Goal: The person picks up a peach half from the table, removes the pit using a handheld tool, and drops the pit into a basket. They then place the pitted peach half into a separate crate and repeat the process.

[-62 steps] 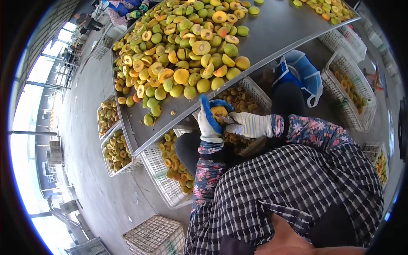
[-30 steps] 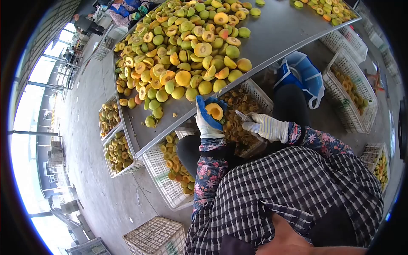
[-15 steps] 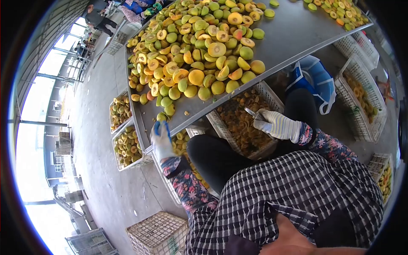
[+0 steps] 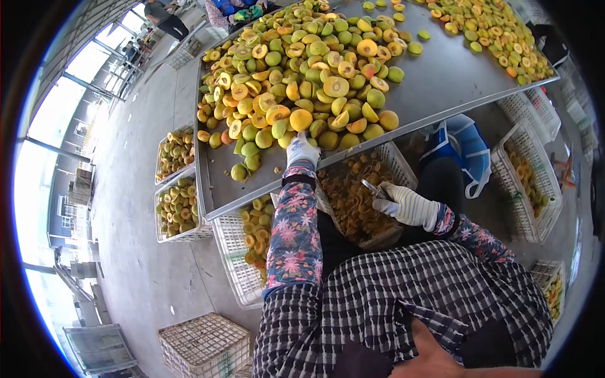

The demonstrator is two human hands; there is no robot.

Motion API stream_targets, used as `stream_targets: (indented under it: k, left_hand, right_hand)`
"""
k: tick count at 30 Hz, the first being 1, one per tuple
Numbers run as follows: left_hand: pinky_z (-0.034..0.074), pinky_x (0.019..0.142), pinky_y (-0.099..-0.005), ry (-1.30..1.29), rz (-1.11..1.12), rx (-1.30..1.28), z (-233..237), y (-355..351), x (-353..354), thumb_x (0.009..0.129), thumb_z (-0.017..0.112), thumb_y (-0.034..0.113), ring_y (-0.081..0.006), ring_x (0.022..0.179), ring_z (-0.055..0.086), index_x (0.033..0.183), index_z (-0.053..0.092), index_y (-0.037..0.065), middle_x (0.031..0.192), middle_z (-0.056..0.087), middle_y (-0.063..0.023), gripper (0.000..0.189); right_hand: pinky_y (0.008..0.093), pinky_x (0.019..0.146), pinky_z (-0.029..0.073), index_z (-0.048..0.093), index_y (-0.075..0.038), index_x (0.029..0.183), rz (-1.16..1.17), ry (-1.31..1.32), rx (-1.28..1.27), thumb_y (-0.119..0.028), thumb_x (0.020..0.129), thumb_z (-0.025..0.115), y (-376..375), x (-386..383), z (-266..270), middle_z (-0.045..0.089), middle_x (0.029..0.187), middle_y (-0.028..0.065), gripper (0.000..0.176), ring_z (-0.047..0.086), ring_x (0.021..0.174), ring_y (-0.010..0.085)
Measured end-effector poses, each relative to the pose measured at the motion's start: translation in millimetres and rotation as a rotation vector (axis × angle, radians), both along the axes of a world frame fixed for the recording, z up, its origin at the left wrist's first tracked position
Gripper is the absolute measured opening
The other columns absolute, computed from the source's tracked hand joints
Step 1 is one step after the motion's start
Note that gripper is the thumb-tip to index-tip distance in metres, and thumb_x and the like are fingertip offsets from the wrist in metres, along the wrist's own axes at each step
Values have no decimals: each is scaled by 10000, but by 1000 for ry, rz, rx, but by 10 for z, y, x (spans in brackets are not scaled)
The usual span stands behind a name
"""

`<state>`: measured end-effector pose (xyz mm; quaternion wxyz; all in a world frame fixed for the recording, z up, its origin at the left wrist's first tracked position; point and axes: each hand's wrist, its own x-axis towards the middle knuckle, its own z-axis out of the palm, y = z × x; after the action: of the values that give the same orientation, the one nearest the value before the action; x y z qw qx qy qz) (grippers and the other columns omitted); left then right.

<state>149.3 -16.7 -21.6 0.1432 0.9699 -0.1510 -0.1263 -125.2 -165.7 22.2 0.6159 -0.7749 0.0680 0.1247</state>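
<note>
My left hand (image 4: 303, 151), in a white glove, reaches over the table's near edge to the front of a large heap of halved peaches (image 4: 301, 120). Its fingertips touch the fruit, but the back of the hand hides whether they grip any. My right hand (image 4: 411, 206), in a striped white glove, is closed around a slim silver metal tool (image 4: 373, 188) whose tip points up and left. This hand hovers above a white crate (image 4: 398, 165) of brownish fruit scraps (image 4: 356, 195) between my knees. Two whole-looking peaches (image 4: 242, 169) lie near the table's left corner.
The metal table (image 4: 435, 85) has a raised rim. A second peach heap (image 4: 491, 31) lies at far right. Crates of fruit (image 4: 178, 211) stand left, below the table and at right. A blue bag (image 4: 465, 148) hangs by my right knee. Other people (image 4: 165, 19) are at the back.
My left hand has moved right and forward from the table's left corner to the front of the heap. My right hand still holds the tool over the crate. The view has shifted slightly.
</note>
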Motion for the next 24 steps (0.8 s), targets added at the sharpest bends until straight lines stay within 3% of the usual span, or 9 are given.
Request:
stream_targets:
  k: [2, 5, 8, 9, 14, 18, 20, 22, 24]
  left_hand:
    - [498, 931, -394, 66, 88, -229, -72, 128, 63, 811, 723, 273, -310, 1120, 589, 1292, 514, 83, 1209, 598, -173, 558]
    - [527, 882, -426, 511, 251, -1308, -61, 278, -83, 865, 649, 217, -310, 1052, 612, 1285, 522, 95, 1121, 628, -140, 455]
    - [540, 878, -486, 1033, 169, -1935, 340, 366, -623, 951, 491, 298, -312, 1035, 609, 1293, 503, 45, 1180, 593, -161, 425]
    - [543, 868, -484, 1139, 118, -1953, 359, 398, -743, 963, 463, 369, -307, 1031, 611, 1294, 504, 32, 1173, 597, -164, 475]
    - [537, 879, -435, 1137, 179, -1859, 303, 380, -1111, 973, 436, 513, -283, 1026, 612, 1298, 499, 34, 1124, 618, -170, 582]
    - [510, 904, -332, 1074, 220, -1867, 365, 227, -1253, 1016, 375, 466, -248, 999, 615, 1283, 489, -9, 1131, 608, -152, 556]
    - [500, 915, -343, 616, 40, -1621, 421, 174, -1360, 1022, 359, 467, -235, 1001, 610, 1272, 487, -24, 1129, 606, -140, 565]
    - [493, 917, -329, 450, -24, -1472, 394, 138, -1363, 1024, 330, 499, -204, 987, 606, 1230, 512, -24, 1091, 619, -121, 591]
    - [492, 907, -306, 567, 95, -1541, 388, 115, -1375, 1017, 328, 522, -197, 976, 609, 1208, 533, -15, 1061, 632, -112, 606]
  right_hand:
    - [309, 754, 452, 536, -27, 1072, -20, -11, 63, -310, 939, 610, -12, 9, -122, 571, 857, 79, 322, 540, 790, 176]
    - [301, 751, 452, 541, -38, 1065, -57, -54, 116, -279, 947, 598, 10, 36, -155, 571, 862, 61, 274, 538, 786, 157]
    - [266, 692, 441, 537, -66, 1079, -80, -66, 178, -257, 960, 583, 64, 111, -28, 540, 853, -12, 230, 510, 744, 91]
    - [250, 663, 435, 534, -77, 1088, -86, -64, 200, -252, 965, 578, 69, 152, 11, 525, 848, -46, 218, 496, 724, 61]
    - [449, 666, 491, 509, 0, 1057, -63, -507, -325, -247, 931, 579, 159, 363, 128, 638, 832, 221, 286, 636, 791, 399]
    - [459, 615, 518, 513, -10, 1055, -63, -678, -607, -271, 916, 576, 230, 443, 86, 654, 798, 175, 302, 647, 711, 376]
    - [456, 596, 520, 517, -14, 1063, -6, -582, -754, -279, 914, 567, 232, 431, 121, 656, 794, 169, 307, 648, 692, 365]
    - [455, 577, 524, 514, -7, 1078, 54, -486, -858, -269, 907, 555, 248, 410, 265, 657, 787, 165, 315, 652, 682, 354]
    - [453, 575, 523, 502, -1, 1090, 65, -486, -884, -252, 904, 554, 243, 422, 197, 656, 787, 168, 317, 654, 689, 352]
